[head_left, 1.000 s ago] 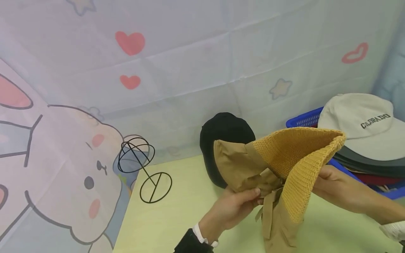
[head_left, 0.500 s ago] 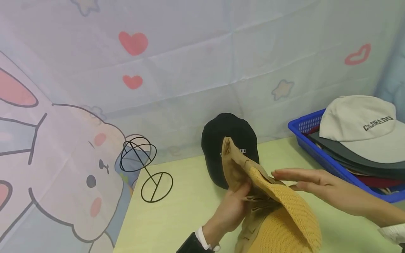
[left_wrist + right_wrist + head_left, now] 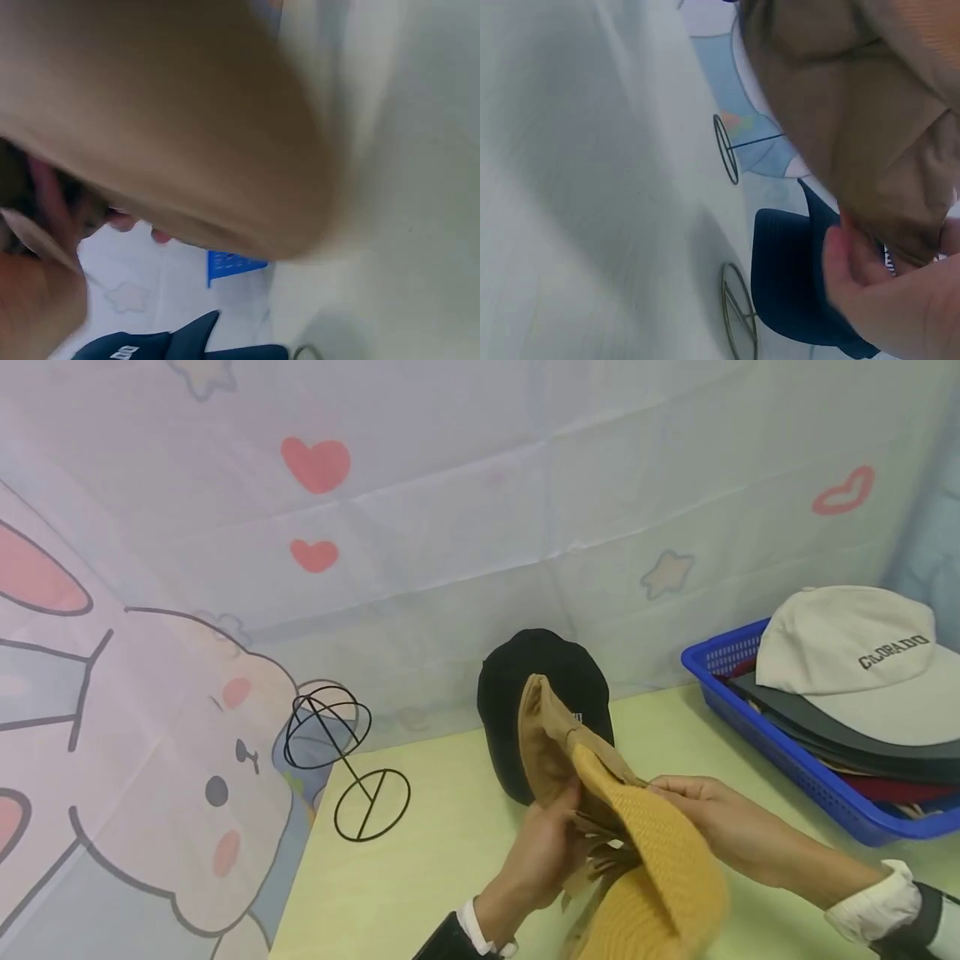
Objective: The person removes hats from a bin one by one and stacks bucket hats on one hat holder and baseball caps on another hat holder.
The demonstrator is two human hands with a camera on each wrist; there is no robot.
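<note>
A hat with a yellow knitted brim (image 3: 663,881) and a tan cloth crown (image 3: 542,743) is held over the pale green table (image 3: 420,877), low in the head view. My left hand (image 3: 558,827) grips the tan cloth from below, near its dangling ties. My right hand (image 3: 686,802) holds the knitted brim from the right, fingers over its top. In the left wrist view blurred tan cloth (image 3: 165,112) fills most of the frame. The right wrist view shows the tan cloth (image 3: 855,97) above my right hand (image 3: 885,300).
A black cap (image 3: 525,685) stands just behind the hat, near the wall. An empty black wire hat stand (image 3: 337,768) sits at the table's left corner. A blue basket (image 3: 795,760) on the right holds stacked caps, a beige one (image 3: 855,660) on top. A patterned cloth covers the wall.
The hat was held up with its opening showing; it has been turned over and lowered. My right hand let go with straight fingers half a second ago and now holds the brim again.
</note>
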